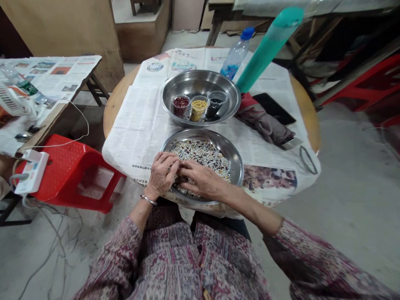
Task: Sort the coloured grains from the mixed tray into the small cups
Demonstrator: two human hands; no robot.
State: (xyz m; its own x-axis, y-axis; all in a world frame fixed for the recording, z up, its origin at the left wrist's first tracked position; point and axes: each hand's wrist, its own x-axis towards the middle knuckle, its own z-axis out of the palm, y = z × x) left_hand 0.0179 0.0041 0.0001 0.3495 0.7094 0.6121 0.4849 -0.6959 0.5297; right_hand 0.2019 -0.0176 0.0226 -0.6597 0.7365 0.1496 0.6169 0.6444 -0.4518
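Note:
A steel bowl (238,166) near me holds mixed white grains, dark grains and coloured beans (203,156). Over its left rim my left hand (164,173) is cupped and closed, with some of the mixed grains showing between its fingers. My right hand (203,180) reaches across the bowl, fingers bent and meeting the left hand; its fingertips are partly hidden. Behind stands a second steel bowl (197,77) with three clear cups: one of red beans (180,102), one of yellow beans or kernels (198,105), one of black beans or grains (214,105).
Newspaper (135,113) covers the round table. A water bottle (235,55), a tall green cylinder (268,49), a folded umbrella (268,125) and a dark phone or tablet (274,108) sit right of the bowls. At left are a red stool (71,169), power strip (31,170) and fan (7,98).

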